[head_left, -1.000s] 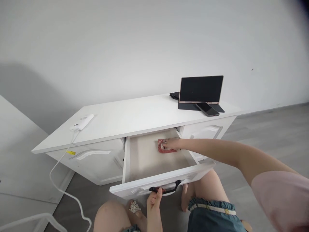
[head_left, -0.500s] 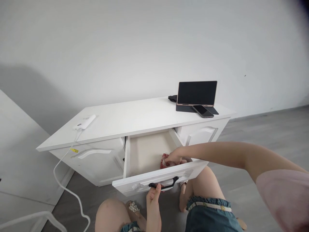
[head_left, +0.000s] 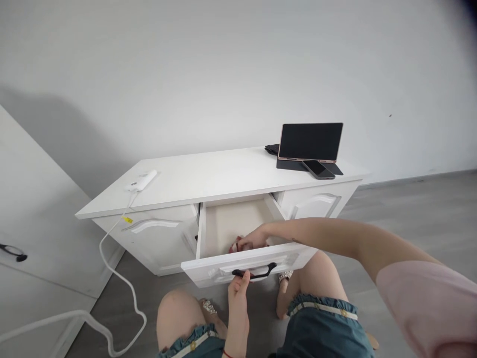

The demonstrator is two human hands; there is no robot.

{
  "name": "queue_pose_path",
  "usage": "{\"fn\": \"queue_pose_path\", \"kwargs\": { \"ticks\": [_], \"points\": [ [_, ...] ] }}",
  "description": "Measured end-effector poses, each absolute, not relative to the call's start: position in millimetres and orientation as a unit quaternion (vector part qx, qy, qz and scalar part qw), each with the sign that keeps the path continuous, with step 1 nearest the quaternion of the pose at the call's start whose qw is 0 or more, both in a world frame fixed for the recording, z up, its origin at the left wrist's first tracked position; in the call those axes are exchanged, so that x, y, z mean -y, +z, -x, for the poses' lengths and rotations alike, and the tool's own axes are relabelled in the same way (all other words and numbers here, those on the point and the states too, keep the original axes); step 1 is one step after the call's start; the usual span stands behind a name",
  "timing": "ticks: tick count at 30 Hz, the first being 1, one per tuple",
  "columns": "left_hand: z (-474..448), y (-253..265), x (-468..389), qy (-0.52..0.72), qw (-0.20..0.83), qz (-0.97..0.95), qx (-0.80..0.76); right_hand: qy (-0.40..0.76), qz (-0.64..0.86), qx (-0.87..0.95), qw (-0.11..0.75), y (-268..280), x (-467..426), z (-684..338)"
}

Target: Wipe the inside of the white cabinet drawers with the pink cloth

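Note:
My left hand [head_left: 238, 293] is closed on the black handle [head_left: 266, 271] of a white drawer [head_left: 221, 223], thumb on top and the other fingers mostly behind it. The drawer is pulled out from the middle of the cabinet. Inside it, near the front panel, my right hand [head_left: 256, 237] grips a red and white cloth [head_left: 233, 245] against the drawer floor. Most of the cloth is hidden beneath that hand, and the fingertips show only in part.
On the cabinet top [head_left: 208, 174] stand a dark-screened tablet [head_left: 311, 141], a phone [head_left: 318, 169] and a black folded item [head_left: 272, 149]. A white device [head_left: 143, 180] trails a white cable [head_left: 112, 268] to the floor. My knees flank the drawer front. A white cupboard [head_left: 33, 199] stands left.
My right hand has slid left along the front of the drawer with the cloth. My left hand stays on the handle. The view has shifted slightly.

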State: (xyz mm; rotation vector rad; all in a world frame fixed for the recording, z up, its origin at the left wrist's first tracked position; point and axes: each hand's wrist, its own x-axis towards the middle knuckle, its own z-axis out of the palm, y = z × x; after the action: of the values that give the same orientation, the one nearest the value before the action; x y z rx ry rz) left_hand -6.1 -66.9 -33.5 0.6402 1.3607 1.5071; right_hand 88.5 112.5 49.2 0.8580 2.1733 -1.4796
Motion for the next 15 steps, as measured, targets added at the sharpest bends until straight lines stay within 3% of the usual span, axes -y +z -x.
{"fn": "queue_pose_path", "kwargs": {
  "ticks": [4,8,12,15],
  "points": [
    [9,-35,64,0.623,0.501,-0.228,-0.556,-0.55,-0.303,-0.754,0.193,76,-120,-76],
    [12,-33,57,0.624,0.529,-0.21,-0.535,-0.506,-0.296,-0.809,0.035,131,-114,-93],
    [12,-27,44,0.635,0.541,-0.195,-0.516,-0.328,-0.282,-0.891,-0.14,168,-65,-103],
    [11,-22,29,0.66,0.527,-0.175,-0.507,-0.125,-0.331,-0.91,-0.218,147,-20,-78]
  ]
}}
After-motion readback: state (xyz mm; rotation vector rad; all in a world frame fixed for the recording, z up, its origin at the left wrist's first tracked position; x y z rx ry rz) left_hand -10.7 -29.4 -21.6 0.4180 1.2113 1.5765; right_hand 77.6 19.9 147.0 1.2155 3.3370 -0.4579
